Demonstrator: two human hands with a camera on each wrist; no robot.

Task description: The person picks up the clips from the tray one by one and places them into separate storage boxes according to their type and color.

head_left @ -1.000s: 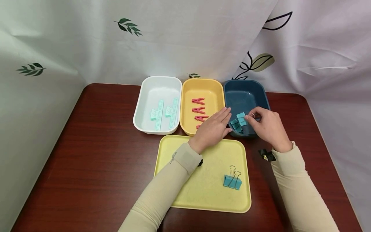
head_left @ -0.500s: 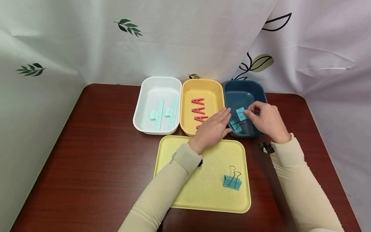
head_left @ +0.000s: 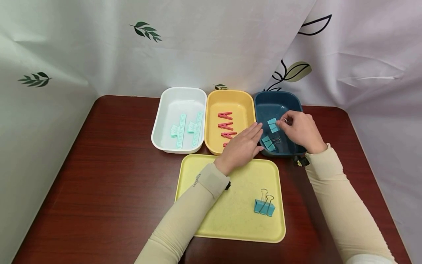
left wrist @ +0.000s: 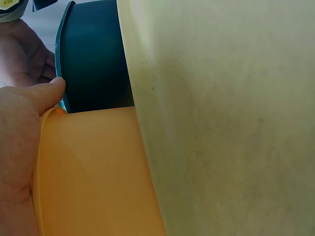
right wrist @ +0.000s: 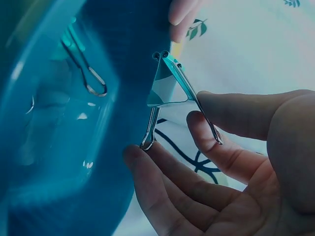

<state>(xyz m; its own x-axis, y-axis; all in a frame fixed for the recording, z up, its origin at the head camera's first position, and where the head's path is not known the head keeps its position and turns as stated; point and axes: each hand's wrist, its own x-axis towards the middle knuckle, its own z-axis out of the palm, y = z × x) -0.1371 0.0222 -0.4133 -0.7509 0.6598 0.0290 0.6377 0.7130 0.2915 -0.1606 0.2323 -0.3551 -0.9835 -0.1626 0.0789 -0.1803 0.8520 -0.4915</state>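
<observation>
My right hand is over the navy bin, pinching a teal binder clip by a wire handle. The right wrist view shows that clip side-on, thumb and forefinger at one handle and another fingertip by the other handle. Below it in the bin lies a second teal binder clip. My left hand lies with straight fingers across the near edges of the yellow bin and the navy bin. In the left wrist view its thumb touches the navy rim.
A larger teal binder clip stands on the pale yellow tray in front. Red clothespins lie in a column in the yellow bin. The white bin on the left holds two mint ruler-shaped clips.
The right hand has moved toward the back of the navy bin, carrying the pinched binder clip away from the one lying there. The left hand has stayed in place.
</observation>
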